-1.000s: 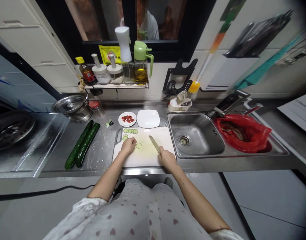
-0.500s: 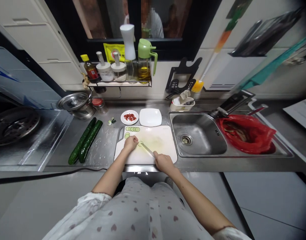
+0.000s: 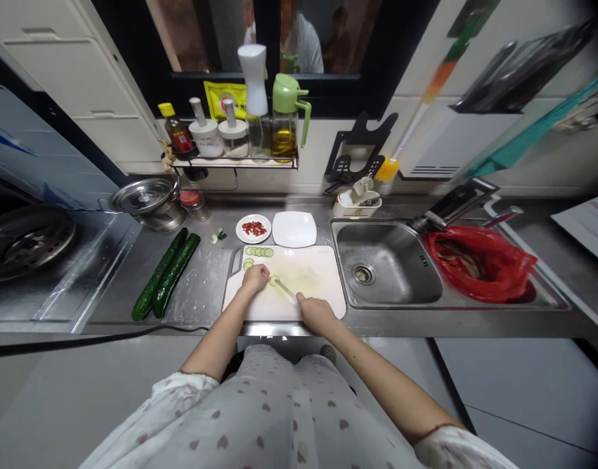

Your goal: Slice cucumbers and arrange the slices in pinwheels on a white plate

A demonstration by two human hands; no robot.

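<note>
My right hand point(image 3: 319, 314) is wrapped around the handle of a knife point(image 3: 286, 290), whose blade points up and left across a round cucumber slice point(image 3: 274, 281). At the near edge of that slice are the pinched fingertips of my left hand point(image 3: 256, 279); the exact grip is too small to make out. Both hands are over a white cutting board point(image 3: 323, 273) with a grey handle. Along its upper left lies a row of cucumber slices point(image 3: 260, 252), with a couple more slices point(image 3: 249, 264) below, beside my left hand.
Two whole cucumbers point(image 3: 174, 277) and some small cut ends point(image 3: 217, 236) lie left of the board. Behind it stand a plate of chopped red pieces point(image 3: 253, 228) and a white square plate point(image 3: 294, 228). To the right are a sink point(image 3: 387, 260) and a red bag point(image 3: 484, 264).
My right hand and the knife have shifted slightly left, so the blade reaches farther over the slice. My left hand stays nearly in place.
</note>
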